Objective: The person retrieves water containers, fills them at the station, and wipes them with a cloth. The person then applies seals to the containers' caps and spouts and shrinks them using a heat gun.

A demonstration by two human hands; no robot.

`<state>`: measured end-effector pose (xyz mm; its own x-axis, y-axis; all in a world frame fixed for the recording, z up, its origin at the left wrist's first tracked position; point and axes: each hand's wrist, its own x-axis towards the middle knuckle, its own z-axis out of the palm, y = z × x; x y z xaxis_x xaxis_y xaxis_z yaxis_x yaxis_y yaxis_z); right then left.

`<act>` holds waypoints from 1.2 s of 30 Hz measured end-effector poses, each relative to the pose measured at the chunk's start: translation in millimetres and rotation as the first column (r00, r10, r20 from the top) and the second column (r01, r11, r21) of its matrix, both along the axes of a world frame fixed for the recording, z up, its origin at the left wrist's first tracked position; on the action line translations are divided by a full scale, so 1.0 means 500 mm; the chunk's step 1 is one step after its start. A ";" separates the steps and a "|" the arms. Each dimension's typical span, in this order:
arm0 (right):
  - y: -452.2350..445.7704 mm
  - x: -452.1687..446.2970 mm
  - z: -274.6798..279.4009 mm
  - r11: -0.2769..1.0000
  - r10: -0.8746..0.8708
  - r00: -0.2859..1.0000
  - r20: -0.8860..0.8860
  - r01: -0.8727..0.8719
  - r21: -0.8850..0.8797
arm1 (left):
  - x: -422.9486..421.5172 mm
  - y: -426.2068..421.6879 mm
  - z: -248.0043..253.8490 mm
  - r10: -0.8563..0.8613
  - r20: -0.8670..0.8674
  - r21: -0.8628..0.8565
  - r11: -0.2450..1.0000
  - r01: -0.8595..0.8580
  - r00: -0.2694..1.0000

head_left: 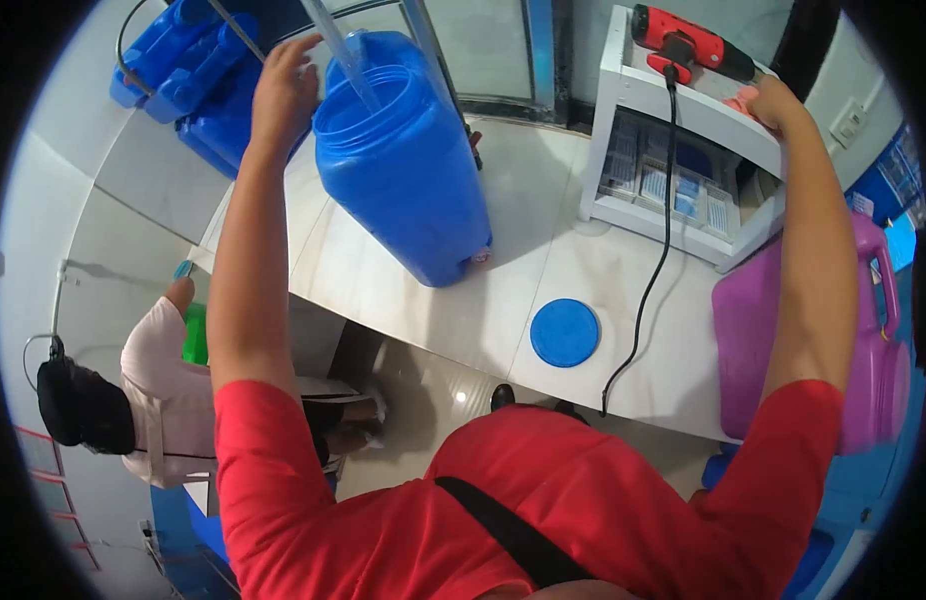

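Observation:
A blue container [403,190] stands on the white counter with its round mouth uncovered, and a clear tube [345,55] runs down into that mouth. Beside the mouth, on its left, my left hand [286,98] is raised with fingers slightly bent and apart, holding nothing. My right hand [773,103] reaches to the top of a white shelf unit [673,235], its fingers closed at a small pinkish-red item [745,100] that is too small to name. Next to it lies a red and black tool [691,42]. A round blue lid [565,332] lies flat on the counter [463,325].
A black cable [669,190] hangs from the tool and crosses the counter. A purple container [753,340] stands at the right under my forearm. More blue containers [183,65] are at the upper left. Another person [168,400] in light clothing is below left, beside something green [195,335].

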<state>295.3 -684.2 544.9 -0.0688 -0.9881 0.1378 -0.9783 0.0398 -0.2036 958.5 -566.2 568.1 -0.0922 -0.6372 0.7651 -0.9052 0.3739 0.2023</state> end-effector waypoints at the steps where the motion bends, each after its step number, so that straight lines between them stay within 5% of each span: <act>1: 0.002 0.006 0.009 0.999 0.010 1.000 0.014 -0.009 -0.052 | 0.039 -0.060 -0.002 0.014 0.233 -0.016 1.000 -0.011 0.972; 4: 0.080 0.069 0.095 0.913 0.210 0.977 -0.046 -0.212 -0.347 | -0.008 -0.105 0.015 0.051 0.495 -0.079 0.997 -0.013 0.868; 7: 0.242 0.196 0.125 0.788 0.484 0.846 0.225 -0.309 -0.533 | -0.001 -0.153 0.010 -0.159 0.595 0.186 0.981 0.058 0.787; 8: 0.295 0.240 0.124 0.769 0.556 0.771 0.309 -0.336 -0.544 | 0.022 -0.189 0.003 -0.158 0.597 0.193 0.980 0.050 0.787; 10: 0.360 0.326 0.080 0.712 0.702 0.399 0.590 -0.416 -0.566 | 0.061 -0.231 -0.020 -0.269 0.496 0.240 0.956 0.167 0.826; 14: 0.466 0.487 0.020 0.693 0.590 0.112 0.800 -0.579 -0.430 | 0.039 -0.212 -0.012 -0.173 0.437 0.290 0.956 0.044 0.882; 17: 0.458 0.582 -0.060 0.650 0.719 0.251 0.648 -0.573 -0.499 | 0.033 -0.205 -0.014 -0.147 0.424 0.289 0.957 0.021 0.894; 19: 0.421 0.644 -0.096 0.262 0.933 0.354 0.064 -0.547 -0.795 | 0.030 -0.202 -0.019 -0.118 0.414 0.288 0.958 -0.006 0.903; 20: 0.400 0.681 -0.101 0.257 0.936 0.346 0.064 -0.548 -0.796 | 0.026 -0.195 -0.016 -0.104 0.420 0.273 0.962 -0.016 0.902; 22: 0.370 0.762 -0.106 0.018 0.908 0.386 -0.163 -0.423 -0.906 | 0.030 -0.181 -0.023 -0.060 0.474 0.187 0.982 -0.033 0.878; 28: 0.377 0.920 -0.252 -0.091 0.693 0.613 -0.379 -0.447 -0.890 | 0.038 -0.187 -0.044 -0.178 0.448 0.118 0.983 0.139 0.876; 30: 0.372 0.880 -0.400 -0.146 0.659 0.365 -0.657 -0.795 -0.589 | 0.026 -0.185 -0.042 -0.201 0.474 0.138 0.979 0.153 0.857; 33: 0.358 0.840 -0.516 -0.163 0.773 0.054 -0.632 -0.946 -0.280 | 0.009 -0.162 -0.034 -0.161 0.394 0.142 0.983 0.114 0.905; 35: 0.348 0.832 -0.515 -0.169 0.777 -0.030 -0.629 -0.972 -0.162 | 0.006 -0.154 -0.032 -0.117 0.336 0.144 0.987 0.072 0.935; 36: 0.355 0.836 -0.456 -0.183 0.727 0.073 -0.683 -0.938 -0.294 | 0.012 -0.163 -0.037 -0.091 0.349 0.123 0.991 0.051 0.933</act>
